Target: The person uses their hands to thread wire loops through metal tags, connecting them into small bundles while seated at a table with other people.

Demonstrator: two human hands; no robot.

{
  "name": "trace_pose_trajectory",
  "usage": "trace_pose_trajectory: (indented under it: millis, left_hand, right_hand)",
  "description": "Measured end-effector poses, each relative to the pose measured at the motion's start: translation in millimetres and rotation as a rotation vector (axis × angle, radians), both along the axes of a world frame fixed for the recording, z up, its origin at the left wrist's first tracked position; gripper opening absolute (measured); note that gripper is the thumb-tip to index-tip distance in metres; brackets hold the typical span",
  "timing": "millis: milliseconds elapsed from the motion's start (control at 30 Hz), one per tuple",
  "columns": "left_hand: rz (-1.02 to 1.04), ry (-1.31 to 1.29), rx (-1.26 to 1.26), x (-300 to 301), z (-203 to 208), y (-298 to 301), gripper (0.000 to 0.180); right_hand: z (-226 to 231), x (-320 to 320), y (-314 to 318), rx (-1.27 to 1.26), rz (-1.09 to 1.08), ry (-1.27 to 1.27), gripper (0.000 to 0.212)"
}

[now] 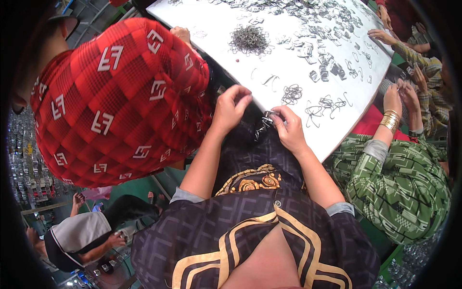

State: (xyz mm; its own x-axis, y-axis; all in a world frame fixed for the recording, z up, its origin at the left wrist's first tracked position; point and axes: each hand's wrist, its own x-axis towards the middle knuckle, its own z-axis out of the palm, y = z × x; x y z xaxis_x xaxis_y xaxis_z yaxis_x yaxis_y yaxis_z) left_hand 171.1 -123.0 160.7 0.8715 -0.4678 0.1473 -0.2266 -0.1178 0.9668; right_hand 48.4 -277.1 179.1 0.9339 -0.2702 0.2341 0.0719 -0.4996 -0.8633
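Metal clips (263, 126), bunched in a short string, just off the near edge of the white table (219, 48). Left hand (230, 107) near the table edge, apart from the string, thumb and forefinger tips close together; impossible to tell if gripping anything. Right hand (290, 129) nearer, pinching the string's top end between thumb and fingers. On the table, a dark heap of bent wire (250, 39), then a smaller pile of wire loops (291, 94). String left of the right hand, long axis slanting down-left, away from the table.
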Motion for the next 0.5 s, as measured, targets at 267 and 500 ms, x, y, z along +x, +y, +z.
trace_pose_trajectory:
  millis: [267, 500]
  left_hand:
    - [0.329, -0.355, 0.376, 118.2, -4.1, -86.0, 0.055]
    - [0.227, -0.256, 0.873, 176.9, 4.1, -139.9, 0.066]
  right_hand:
    - [-22.4, 3.5, -12.9, -0.007, 0.03, -0.006, 0.012]
    - [-23.9, 7.8, -15.5, 0.015, 0.069, -0.044, 0.009]
